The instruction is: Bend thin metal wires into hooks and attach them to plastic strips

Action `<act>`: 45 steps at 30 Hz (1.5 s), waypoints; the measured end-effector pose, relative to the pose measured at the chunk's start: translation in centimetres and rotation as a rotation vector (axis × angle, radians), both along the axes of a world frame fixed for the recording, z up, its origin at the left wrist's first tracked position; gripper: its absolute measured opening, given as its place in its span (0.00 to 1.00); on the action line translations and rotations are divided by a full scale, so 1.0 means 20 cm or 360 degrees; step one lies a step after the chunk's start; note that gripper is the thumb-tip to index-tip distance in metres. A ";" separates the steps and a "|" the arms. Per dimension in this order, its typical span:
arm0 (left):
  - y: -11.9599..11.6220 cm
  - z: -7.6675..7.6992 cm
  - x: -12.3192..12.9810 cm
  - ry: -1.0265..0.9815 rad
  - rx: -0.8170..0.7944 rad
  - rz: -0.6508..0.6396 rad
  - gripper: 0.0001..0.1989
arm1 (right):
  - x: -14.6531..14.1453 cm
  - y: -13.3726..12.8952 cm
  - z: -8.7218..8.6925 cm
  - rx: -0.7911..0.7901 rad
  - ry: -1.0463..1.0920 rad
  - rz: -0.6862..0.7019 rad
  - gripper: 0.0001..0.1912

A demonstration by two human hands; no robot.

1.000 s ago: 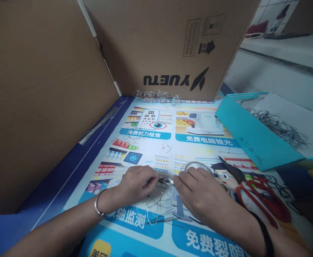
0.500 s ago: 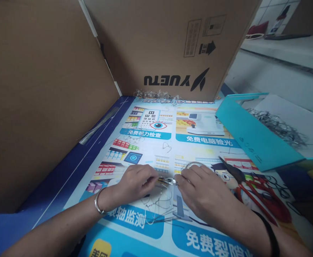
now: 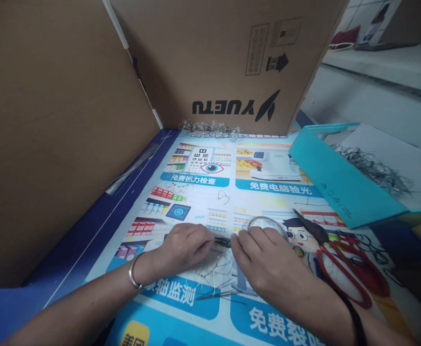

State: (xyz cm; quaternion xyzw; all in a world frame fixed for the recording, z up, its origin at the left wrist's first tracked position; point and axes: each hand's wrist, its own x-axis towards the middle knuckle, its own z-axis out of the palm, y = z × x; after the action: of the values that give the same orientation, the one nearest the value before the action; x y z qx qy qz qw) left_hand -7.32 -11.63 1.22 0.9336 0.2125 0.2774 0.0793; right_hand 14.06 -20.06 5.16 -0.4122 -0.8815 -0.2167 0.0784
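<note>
My left hand (image 3: 187, 246) is closed near the middle of the printed sheet, its fingertips on one end of a slim dark-and-shiny metal piece (image 3: 222, 241). I cannot make out what kind of tool or part it is. My right hand (image 3: 268, 257) is closed at the other end of this piece, with the fingers curled down. What its fingertips grip is hidden. A thin round loop (image 3: 267, 218), like wire, arches out behind the right knuckles. Fine bent wires (image 3: 214, 271) lie on the sheet beneath and between my hands.
Red-handled scissors (image 3: 340, 269) lie right of my right hand, beside dark loops (image 3: 371, 247). A turquoise box (image 3: 343, 185) holds a heap of thin wires (image 3: 372, 168). Cardboard panels (image 3: 210, 57) stand behind and left. Clear beaded pieces (image 3: 206, 126) lie along the back panel.
My right hand has shifted slightly left, closer to my left hand, so less of the metal piece shows. It looks darker now. More of the loop shows behind the right hand.
</note>
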 end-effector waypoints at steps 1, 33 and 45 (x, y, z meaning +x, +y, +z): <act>0.00 0.00 0.00 -0.0003 -0.0014 0.0001 0.05 | 0.00 0.00 -0.01 -0.0012 0.0009 -0.0012 0.14; 0.07 0.07 0.00 0.0125 -0.0525 -0.0243 0.05 | 0.01 0.09 -0.07 -0.0413 0.0547 -0.0193 0.06; 0.09 0.08 0.00 -0.0010 -0.0548 -0.0250 0.07 | -0.01 0.07 -0.07 -0.0321 0.0599 -0.0242 0.06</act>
State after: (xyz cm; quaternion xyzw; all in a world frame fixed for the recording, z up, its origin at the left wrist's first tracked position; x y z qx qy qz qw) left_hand -7.27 -9.84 2.75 0.9190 0.1830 0.2329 0.2601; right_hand 13.96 -18.71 3.85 -0.5164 -0.8349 -0.0521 0.1834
